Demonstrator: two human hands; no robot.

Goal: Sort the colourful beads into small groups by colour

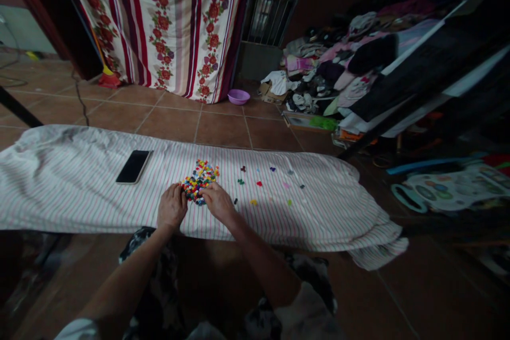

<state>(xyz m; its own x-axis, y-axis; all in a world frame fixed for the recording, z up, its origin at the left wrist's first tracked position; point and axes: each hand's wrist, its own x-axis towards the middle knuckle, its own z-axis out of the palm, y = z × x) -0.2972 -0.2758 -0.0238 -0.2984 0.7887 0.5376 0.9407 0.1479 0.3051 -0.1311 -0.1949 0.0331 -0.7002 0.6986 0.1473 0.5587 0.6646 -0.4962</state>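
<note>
A floral curtain (181, 26) hangs above a brown tiled floor (223, 128); right of the curtain are a barred window (269, 8) and dimly lit, heaped clothes (332, 70).

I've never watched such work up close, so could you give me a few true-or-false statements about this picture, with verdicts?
1. The left hand and right hand are at the pile of small multicolored pieces. True.
2. The smartphone lies right of the pile. False: the smartphone lies left of it.
3. A red cluster lies right of the pile. True.
4. The basin is green. False: the basin is purple.
5. A striped cloth lies beneath the pieces. True.
</note>
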